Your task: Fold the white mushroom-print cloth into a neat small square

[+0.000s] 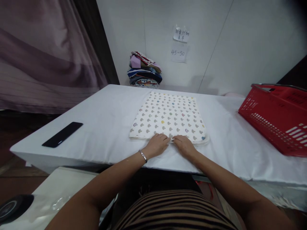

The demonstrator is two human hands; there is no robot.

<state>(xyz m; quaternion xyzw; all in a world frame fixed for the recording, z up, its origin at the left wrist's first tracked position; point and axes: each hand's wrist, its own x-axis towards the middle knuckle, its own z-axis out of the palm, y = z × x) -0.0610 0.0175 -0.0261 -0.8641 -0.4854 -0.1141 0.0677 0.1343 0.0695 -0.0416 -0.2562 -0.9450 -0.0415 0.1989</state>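
Observation:
A white cloth (168, 116) with small grey and coloured mushroom prints lies folded in a rough square on the table. My left hand (157, 145), with a bracelet at its wrist, is at the cloth's near edge, fingers closed on it. Close beside it, my right hand (185, 146) pinches the same edge just right of the middle. A bit of the edge is raised between the fingertips of both hands. My thumbs are mostly hidden beneath the hands.
A black flat phone-like object (62, 134) lies on the white-covered table (100, 118) at left. At right stands a red plastic basket (275, 118). Folded fabrics (145, 72) are stacked by the back wall, where paper notes (179, 52) hang. A pale curtain (43, 57) hangs at left.

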